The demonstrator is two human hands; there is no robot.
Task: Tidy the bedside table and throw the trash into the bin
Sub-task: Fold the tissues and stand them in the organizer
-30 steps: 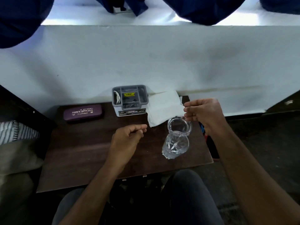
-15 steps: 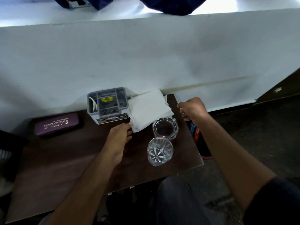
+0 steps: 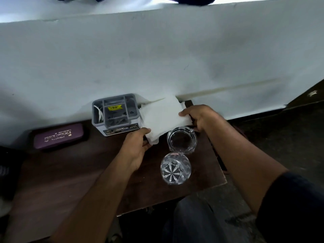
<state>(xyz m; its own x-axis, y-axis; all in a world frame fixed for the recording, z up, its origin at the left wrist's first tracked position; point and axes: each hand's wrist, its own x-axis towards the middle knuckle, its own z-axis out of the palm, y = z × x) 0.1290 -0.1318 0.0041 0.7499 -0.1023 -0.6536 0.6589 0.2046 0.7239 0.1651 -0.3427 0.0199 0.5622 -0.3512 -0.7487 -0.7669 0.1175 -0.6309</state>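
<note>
Both hands on white tissue (image 3: pixel 163 116) at back right of dark table (image 3: pixel 70 172), against the wall. Left hand (image 3: pixel 135 146) pinches its near-left corner, right hand (image 3: pixel 198 116) grips its right edge. Tissue lies just right of grey organizer (image 3: pixel 115 113), touching it, with its near edge by a glass ashtray (image 3: pixel 181 140). Cut glass (image 3: pixel 175 169) stands just in front of ashtray. Purple case (image 3: pixel 58 135) at left, well apart from hands

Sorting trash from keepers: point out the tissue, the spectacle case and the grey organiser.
tissue (image 3: pixel 163 118), head view, middle of the white sheet
spectacle case (image 3: pixel 58 135), head view, centre of its purple lid
grey organiser (image 3: pixel 115 111), head view, top compartments by the yellow label
</note>
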